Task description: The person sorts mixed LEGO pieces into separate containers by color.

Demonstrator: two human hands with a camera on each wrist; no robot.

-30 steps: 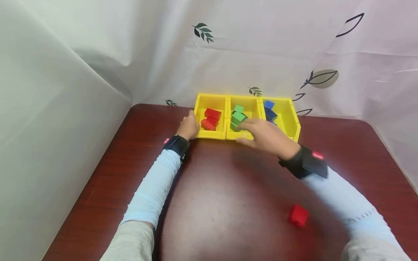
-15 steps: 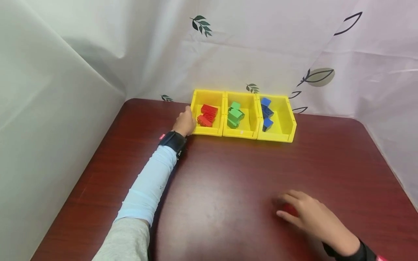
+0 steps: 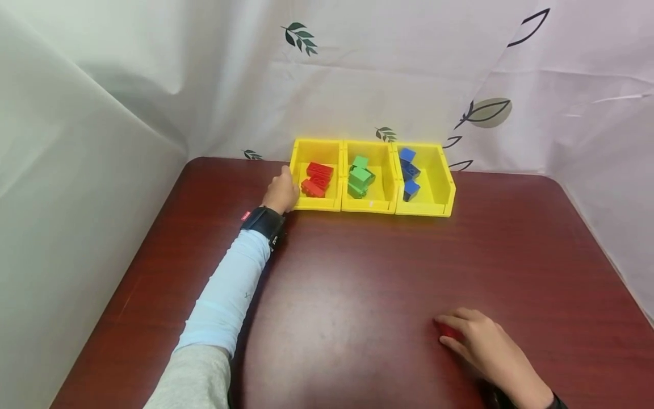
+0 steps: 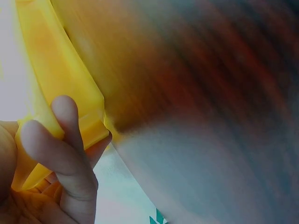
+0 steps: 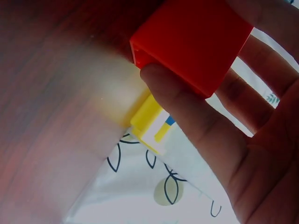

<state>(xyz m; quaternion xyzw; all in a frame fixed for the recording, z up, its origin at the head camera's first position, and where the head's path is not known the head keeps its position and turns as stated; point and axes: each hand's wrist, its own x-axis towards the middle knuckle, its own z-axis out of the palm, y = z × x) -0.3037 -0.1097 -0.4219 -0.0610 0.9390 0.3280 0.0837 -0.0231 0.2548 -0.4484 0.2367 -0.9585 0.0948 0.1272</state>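
Note:
My left hand grips the side wall of the left yellow bin; in the left wrist view its fingers curl over the yellow rim. Near the front right of the table my right hand pinches a red toy building block between thumb and fingers. Most of that block is covered by the hand in the head view. Red blocks lie in the left bin. Green blocks occupy the middle bin, and blue blocks the right bin.
The three bins stand side by side at the back of the dark red-brown table. Behind them hangs a white cloth with leaf prints, which also encloses the left and right sides.
From over the bins, my right hand has come back toward the front right and taken hold of the red block lying there. My left hand has stayed on the left bin.

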